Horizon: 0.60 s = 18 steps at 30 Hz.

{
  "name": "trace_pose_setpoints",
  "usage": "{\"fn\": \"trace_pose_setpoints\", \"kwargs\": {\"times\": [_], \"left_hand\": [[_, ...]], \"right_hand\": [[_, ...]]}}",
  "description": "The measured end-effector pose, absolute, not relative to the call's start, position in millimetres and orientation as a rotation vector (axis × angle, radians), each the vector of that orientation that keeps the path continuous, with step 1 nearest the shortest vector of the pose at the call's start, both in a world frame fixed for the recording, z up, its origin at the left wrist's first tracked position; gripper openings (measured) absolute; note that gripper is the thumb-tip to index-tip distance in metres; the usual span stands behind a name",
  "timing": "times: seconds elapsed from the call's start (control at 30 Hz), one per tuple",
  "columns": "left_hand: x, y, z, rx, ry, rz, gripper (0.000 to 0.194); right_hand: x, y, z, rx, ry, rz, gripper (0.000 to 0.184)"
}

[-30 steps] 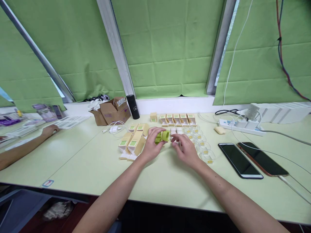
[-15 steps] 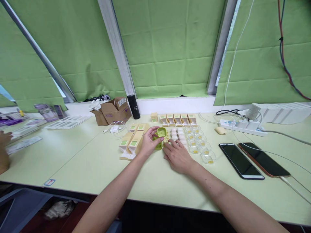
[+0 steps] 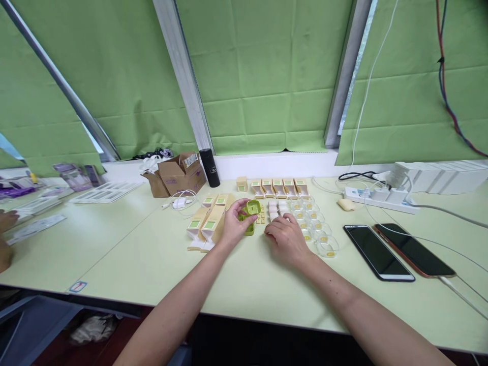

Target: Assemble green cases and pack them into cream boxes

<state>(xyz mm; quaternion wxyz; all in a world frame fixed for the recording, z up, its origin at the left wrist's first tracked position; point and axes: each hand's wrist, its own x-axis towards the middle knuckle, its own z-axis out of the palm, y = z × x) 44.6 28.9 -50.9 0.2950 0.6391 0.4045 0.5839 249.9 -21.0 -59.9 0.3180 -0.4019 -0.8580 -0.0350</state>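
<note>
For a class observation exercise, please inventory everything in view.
green tubs: at least two, green, mid-table
yellow pieces: several, yellow, beside tubs
blocks: several, pinkish white, mid-table
dishes: several, clear, right of blocks
small boxes: about ten, tan, left and behind
carton: one, brown, back left
flask: one, black, beside carton
charger: one, white, before carton
power strip: one, white, back right
case: one, cream, before power strip
white boxes: several, white, far right
phones: two, dark, right
trays: several, white, left
bottle: one, purple, left
cables: several, various, right
blinds: several, green, behind
table: one, pale green, beneath
co-worker's hand: one, left edge
left hand: one, bare, holding a green tub
right hand: one, bare, fingers curled, near blocks
</note>
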Motion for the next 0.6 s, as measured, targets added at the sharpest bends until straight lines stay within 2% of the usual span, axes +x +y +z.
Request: {"fn": "trace_pose_setpoints", "kwargs": {"times": [0.2, 0.4, 0.47, 0.6], "left_hand": [[46, 23, -50, 1.755, 1.109, 1.503, 0.052], [49, 18, -48, 1.825, 1.103, 1.444, 0.052], [50, 18, -47, 1.820, 1.102, 1.432, 0.053], [52, 17, -48, 1.792, 1.075, 1.401, 0.056]], "right_hand": [[258, -18, -56, -0.960, -1.836, 0.304, 0.008], [257, -17, -50, -0.810, -1.460, 0.806, 0.041], [256, -16, -50, -0.800, -1.400, 0.868, 0.044], [258, -13, -51, -0.856, -1.297, 0.953, 0.038]]}}
